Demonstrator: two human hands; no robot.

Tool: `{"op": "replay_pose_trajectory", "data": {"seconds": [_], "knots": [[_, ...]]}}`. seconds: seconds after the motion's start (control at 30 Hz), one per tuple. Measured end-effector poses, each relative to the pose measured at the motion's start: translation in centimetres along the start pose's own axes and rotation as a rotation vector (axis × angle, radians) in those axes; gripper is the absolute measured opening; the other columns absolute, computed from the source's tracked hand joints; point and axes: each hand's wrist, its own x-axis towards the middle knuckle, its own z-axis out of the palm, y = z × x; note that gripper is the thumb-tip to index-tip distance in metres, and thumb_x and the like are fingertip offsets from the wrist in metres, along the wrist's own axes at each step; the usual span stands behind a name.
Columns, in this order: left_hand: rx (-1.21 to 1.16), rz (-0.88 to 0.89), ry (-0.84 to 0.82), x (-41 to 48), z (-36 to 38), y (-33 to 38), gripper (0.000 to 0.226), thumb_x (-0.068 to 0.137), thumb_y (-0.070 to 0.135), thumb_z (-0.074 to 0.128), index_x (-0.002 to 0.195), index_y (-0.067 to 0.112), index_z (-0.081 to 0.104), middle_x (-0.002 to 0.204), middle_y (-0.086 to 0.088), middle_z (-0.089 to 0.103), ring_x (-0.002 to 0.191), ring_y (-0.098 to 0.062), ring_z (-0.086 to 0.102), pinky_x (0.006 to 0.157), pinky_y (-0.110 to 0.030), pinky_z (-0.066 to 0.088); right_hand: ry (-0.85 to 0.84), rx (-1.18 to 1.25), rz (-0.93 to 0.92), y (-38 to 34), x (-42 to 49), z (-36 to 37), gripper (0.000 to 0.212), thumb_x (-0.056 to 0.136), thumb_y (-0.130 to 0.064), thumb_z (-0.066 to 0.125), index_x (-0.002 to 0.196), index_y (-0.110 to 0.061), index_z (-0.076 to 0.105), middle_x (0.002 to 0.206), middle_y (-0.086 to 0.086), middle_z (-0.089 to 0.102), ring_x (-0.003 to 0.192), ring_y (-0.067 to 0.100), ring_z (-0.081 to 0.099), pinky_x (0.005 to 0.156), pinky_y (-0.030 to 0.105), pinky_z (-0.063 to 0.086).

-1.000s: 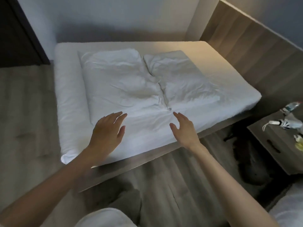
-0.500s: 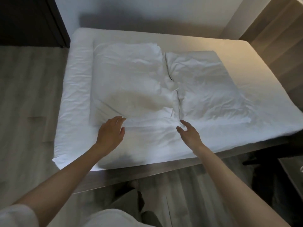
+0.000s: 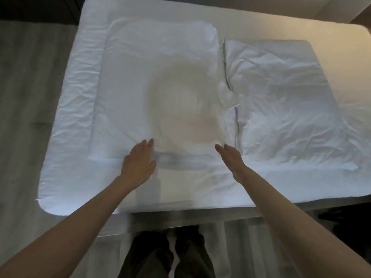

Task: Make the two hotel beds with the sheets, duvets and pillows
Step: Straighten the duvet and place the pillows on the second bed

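Flanking one pillow (image 3: 160,77) beside another (image 3: 281,101), left hand (image 3: 138,163) and right hand (image 3: 230,159) show straight fingers (image 3: 147,144).

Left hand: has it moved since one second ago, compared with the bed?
Yes. The left hand has moved forward over the bed, away from its near edge; its fingertips now reach the near edge of the left folded duvet.

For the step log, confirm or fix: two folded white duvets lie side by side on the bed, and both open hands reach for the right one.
One error: the head view shows the open left hand and right hand reaching for the left duvet, not the right duvet. The two do lie side by side on the bed.
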Motion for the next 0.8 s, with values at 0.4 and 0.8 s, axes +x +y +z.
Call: {"op": "replay_pose_trajectory", "data": {"seconds": [0.4, 0.8], "knots": [[-0.026, -0.111, 0.263, 2.3, 3.5, 3.0, 0.098, 0.089, 0.036, 0.064, 0.154, 0.028, -0.008, 0.162, -0.002, -0.013, 0.148, -0.037, -0.004, 0.112, -0.063, 0.011, 0.226, -0.247, -0.775, -5.7, 1.6, 0.8, 0.026, 0.103, -0.028, 0.044, 0.119, -0.009, 0.049, 0.074, -0.002, 0.054, 0.062, 0.014, 0.044, 0.058, 0.025, 0.024], [0.232, -0.006, 0.326, 4.3, 3.7, -1.7, 0.074, 0.07, -0.017, 0.066, 0.134, 0.015, 0.048, 0.103, -0.014, 0.058, 0.073, -0.032, 0.055, 0.047, -0.035, 0.046, -0.115, -0.172, -0.074, 0.9, 8.2, -1.2, 0.051, 0.088, -0.015, 0.063, 0.133, -0.011, 0.039, 0.117, 0.007, 0.053, 0.1, 0.024, 0.052, 0.08, 0.031, 0.042]]}}
